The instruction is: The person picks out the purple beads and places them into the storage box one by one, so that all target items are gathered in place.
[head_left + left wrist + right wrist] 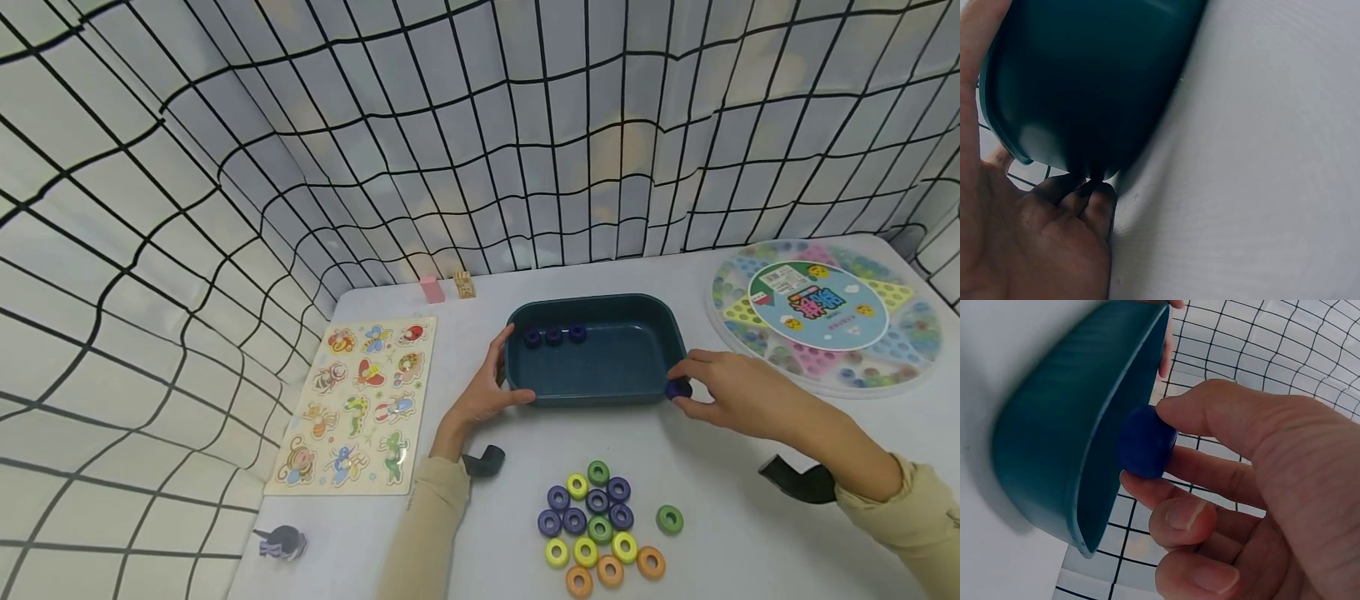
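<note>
A dark teal rectangular tray [600,393] stands on the white table, with three dark blue ring beads [553,337] in a row at its far left inside. My left hand [486,395] grips the tray's left end, thumb along the near rim and fingers round the far side. In the right wrist view, a blue ring bead [1146,442] is pinched between thumb and fingers of my right hand [1229,469]. The head view places this right hand [738,392] at the tray's near right corner, the bead overlapping the rim.
Loose ring beads in purple, green [670,520], yellow [557,553] and orange [651,563] lie in front of the tray. An insect picture board [352,408] is at left, a round bead set [825,317] at right. Small pink [432,289] and tan blocks stand behind; a grey toy [283,542] lies front left.
</note>
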`<state>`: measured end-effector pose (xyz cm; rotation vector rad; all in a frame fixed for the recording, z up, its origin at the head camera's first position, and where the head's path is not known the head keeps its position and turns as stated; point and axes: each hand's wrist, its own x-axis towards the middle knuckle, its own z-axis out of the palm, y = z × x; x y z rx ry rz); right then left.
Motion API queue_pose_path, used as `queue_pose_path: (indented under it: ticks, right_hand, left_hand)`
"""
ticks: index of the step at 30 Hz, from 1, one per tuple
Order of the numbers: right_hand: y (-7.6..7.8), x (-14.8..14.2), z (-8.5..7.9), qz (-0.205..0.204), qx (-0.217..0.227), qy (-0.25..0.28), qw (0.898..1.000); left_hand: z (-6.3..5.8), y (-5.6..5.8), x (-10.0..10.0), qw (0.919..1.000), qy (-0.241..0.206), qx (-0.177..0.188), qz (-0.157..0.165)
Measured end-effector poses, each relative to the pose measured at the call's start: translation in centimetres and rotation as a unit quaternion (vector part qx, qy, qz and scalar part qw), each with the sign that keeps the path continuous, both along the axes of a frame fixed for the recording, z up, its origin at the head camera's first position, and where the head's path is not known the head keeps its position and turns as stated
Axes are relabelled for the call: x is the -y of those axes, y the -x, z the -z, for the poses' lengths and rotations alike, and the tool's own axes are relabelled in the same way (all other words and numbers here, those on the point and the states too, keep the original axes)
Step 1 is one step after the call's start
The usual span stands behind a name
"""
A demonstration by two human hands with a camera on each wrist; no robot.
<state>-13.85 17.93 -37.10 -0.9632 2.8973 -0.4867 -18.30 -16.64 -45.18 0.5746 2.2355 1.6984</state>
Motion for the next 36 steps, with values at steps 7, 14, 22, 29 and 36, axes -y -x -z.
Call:
queue_pose_path:
  ticks: [7,14,22,29,36]
  right_hand:
    - [3.1,1.1,0.0,-0.027,-0.013,0.013,0.999]
    - [6.8,3.0,-0.4,-0.039,0.006,-0.009,0.999]
    - [10.8,5.3,0.2,-0.060,0.022,-0.018,0.998]
    - [12.8,6.6,1.1,-0.067,0.060,-0.044,0.995]
    - [13.8,7.4,1.9,-0.080,0.076,-0.061,0.992]
  left_hand:
    - [0.0,0.1,0.1,1.0000,0.000,0.002,0.002]
    - [0.1,0.1,0.2,1.0000,-0.007,0.004,0.005]
    - [0.3,0.1,0.2,0.9997,-0.021,0.002,0.011]
    - [0.3,0.1,0.2,0.9998,-0.018,0.001,0.009]
    - [0.3,0.1,0.2,0.9997,-0.022,-0.003,0.014]
